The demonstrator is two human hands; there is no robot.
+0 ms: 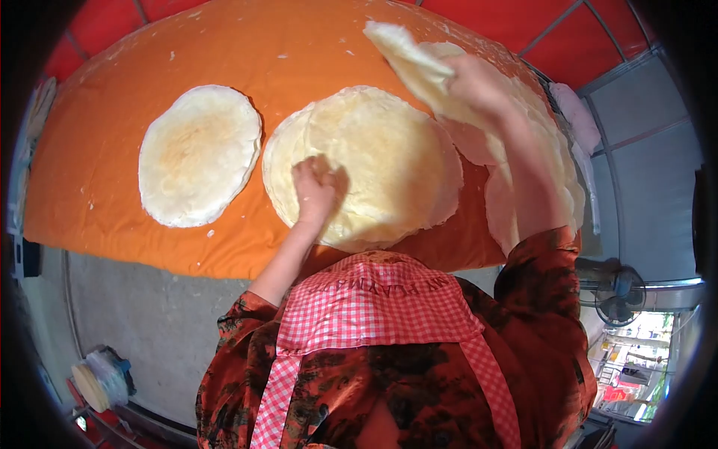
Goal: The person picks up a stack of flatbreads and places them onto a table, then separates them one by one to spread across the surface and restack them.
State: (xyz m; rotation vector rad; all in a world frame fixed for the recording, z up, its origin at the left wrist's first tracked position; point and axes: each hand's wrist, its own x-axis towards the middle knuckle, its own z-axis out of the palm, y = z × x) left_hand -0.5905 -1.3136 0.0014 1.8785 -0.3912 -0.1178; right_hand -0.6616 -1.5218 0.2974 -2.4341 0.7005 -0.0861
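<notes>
In the middle of the orange cloth lies a pile of thin round flatbreads (pixel 381 157), pale with faint browning, their edges overlapping unevenly. My left hand (pixel 316 187) rests on the left part of this pile with its fingers curled in; whether they pinch a sheet is hidden. At the upper right, my right hand (pixel 479 82) grips a flatbread sheet (pixel 407 60) that is folded and lifted at a slant, slightly blurred. Beneath and beside my right arm, more flatbreads (pixel 502 202) lie overlapped along the right end of the cloth.
A separate round flatbread stack (pixel 198 157) lies to the left on the flour-specked orange cloth (pixel 90 179). Red panels (pixel 523 22) stand behind the table. A fan (pixel 619 293) is at the right, and a wrapped bundle (pixel 105 378) sits low at the left.
</notes>
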